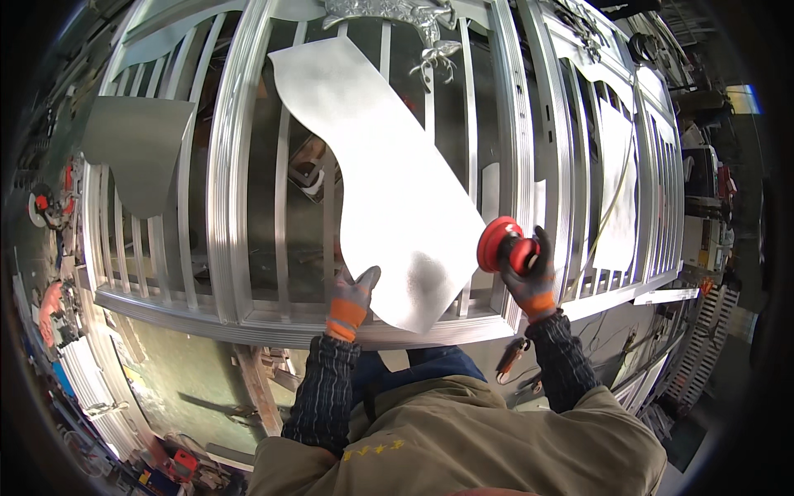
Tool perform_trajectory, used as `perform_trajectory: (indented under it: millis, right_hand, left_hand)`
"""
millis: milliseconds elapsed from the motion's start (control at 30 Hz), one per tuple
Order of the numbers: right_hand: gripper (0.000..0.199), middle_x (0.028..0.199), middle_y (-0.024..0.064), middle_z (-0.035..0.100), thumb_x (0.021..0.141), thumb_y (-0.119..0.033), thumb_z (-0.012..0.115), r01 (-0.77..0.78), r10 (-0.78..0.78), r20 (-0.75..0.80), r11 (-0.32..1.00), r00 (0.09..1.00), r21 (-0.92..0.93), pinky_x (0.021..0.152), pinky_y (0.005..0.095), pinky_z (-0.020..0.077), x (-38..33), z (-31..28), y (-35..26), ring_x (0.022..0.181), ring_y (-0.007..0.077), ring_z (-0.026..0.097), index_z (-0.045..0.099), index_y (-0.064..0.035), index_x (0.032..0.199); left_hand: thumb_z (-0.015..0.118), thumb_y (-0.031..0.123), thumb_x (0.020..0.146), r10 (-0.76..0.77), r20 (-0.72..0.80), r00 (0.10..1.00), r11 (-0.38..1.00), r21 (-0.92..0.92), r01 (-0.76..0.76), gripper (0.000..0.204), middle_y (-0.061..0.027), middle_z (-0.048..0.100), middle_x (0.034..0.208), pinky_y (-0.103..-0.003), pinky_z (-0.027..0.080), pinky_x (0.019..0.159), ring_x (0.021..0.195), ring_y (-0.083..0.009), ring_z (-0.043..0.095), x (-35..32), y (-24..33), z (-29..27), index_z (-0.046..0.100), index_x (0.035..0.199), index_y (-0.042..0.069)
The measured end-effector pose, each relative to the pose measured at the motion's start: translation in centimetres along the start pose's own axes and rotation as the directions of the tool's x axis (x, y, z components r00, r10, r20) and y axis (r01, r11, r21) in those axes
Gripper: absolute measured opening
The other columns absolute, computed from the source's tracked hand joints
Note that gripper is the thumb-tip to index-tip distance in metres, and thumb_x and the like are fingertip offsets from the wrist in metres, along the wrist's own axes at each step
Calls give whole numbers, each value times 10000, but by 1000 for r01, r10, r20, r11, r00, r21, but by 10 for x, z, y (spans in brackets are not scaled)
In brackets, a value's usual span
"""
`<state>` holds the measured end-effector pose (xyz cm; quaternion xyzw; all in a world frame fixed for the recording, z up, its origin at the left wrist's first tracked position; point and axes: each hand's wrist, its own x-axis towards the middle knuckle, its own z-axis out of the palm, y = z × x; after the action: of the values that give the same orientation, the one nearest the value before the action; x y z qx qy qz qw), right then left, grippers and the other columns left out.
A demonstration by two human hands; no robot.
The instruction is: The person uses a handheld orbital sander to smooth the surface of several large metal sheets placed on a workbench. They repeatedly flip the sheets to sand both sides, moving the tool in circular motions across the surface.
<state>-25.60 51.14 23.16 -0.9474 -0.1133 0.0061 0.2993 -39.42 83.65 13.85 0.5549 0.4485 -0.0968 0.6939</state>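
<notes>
A pale silver metal sheet (397,182) with a wavy left edge lies slantwise across the bars of an aluminium gate frame (236,190). My left hand (351,299), in a grey and orange glove, grips the sheet's curved edge near its lower end. The thumb is on top, and the fingers are partly hidden. Just right of the sheet, my right hand (532,277) is closed around a round sander (500,241) with a red disc and a dark body. The disc is tilted up, close to the sheet's right edge. A dull grey smudge marks the sheet's lower part.
Another wavy sheet (136,145) rests on the bars at the left, and a further one (616,194) at the right. A cast deer ornament (434,54) sits at the far side. A thin yellowish hose (616,186) crosses the right part. Tools and stacked metal surround the frame.
</notes>
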Motion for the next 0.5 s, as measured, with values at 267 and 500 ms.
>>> perform_trajectory:
  millis: [267,500]
  right_hand:
    - [676,1260,127,577,927,-152,804,-220,255,-320,965,912,141,1035,333,467,-17,-130,15,1165,195,554,436,15,1468]
    - [702,1308,130,569,936,-198,807,-189,199,-364,980,910,64,1061,327,454,-27,-167,37,1193,196,551,430,36,1480]
  left_hand:
    - [647,112,862,879,198,434,209,658,-723,194,-256,689,952,-571,515,936,891,-398,705,-7,97,238,658,1004,-20]
    - [542,89,868,804,-408,433,581,382,-718,938,-411,588,1302,-561,494,1046,1112,-486,662,-43,165,277,-9,1594,-134]
